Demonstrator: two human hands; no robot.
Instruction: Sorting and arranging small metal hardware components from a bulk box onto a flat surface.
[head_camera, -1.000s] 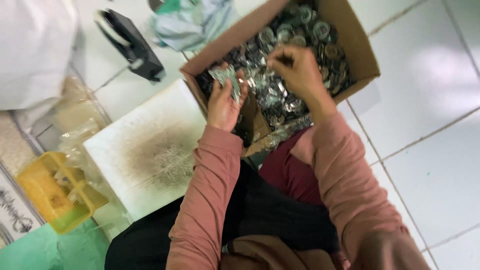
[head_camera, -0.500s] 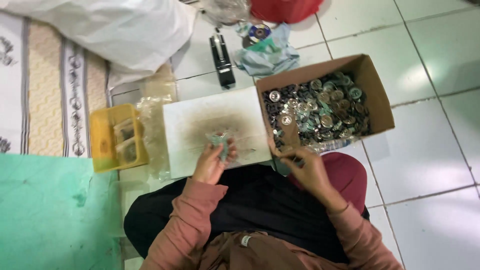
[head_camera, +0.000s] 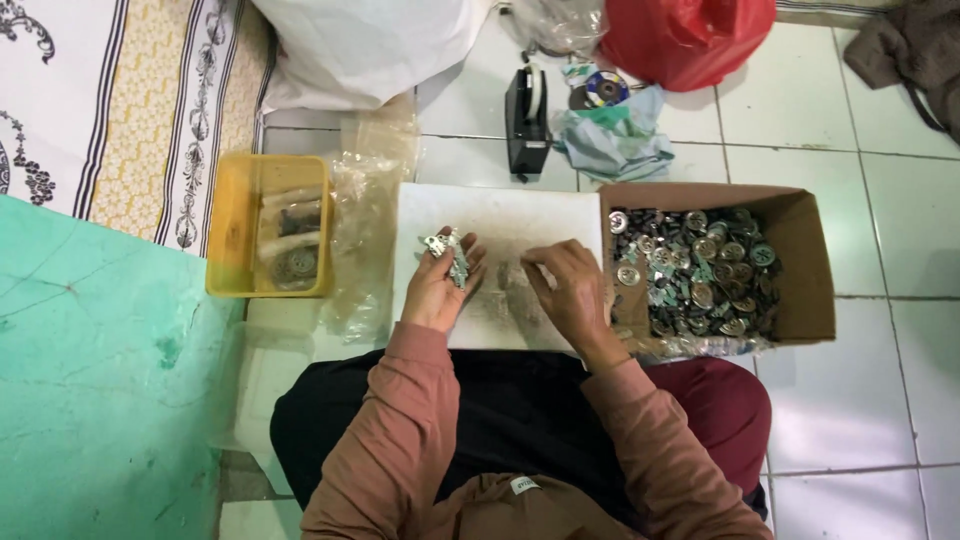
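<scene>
Small silvery metal parts (head_camera: 447, 252) lie bunched in the cupped, half-open left hand (head_camera: 440, 285); the right hand (head_camera: 570, 290), fingers pinched together, presses on the white board (head_camera: 500, 215).

A home used for small piecework is suggested; the work is done seated on a white tiled floor (head_camera: 880, 400) rather than at a bench; a patterned cloth (head_camera: 130, 110) and a green mat (head_camera: 100, 380) are spread along one side; a cardboard box (head_camera: 815, 290) filled with small round metal parts (head_camera: 690, 270) is set beside a white board (head_camera: 500, 215); a yellow plastic tray (head_camera: 225, 230), clear plastic bags (head_camera: 365, 240), a black tape dispenser (head_camera: 527, 120) and a red bag (head_camera: 685, 35) are gathered close around.
</scene>
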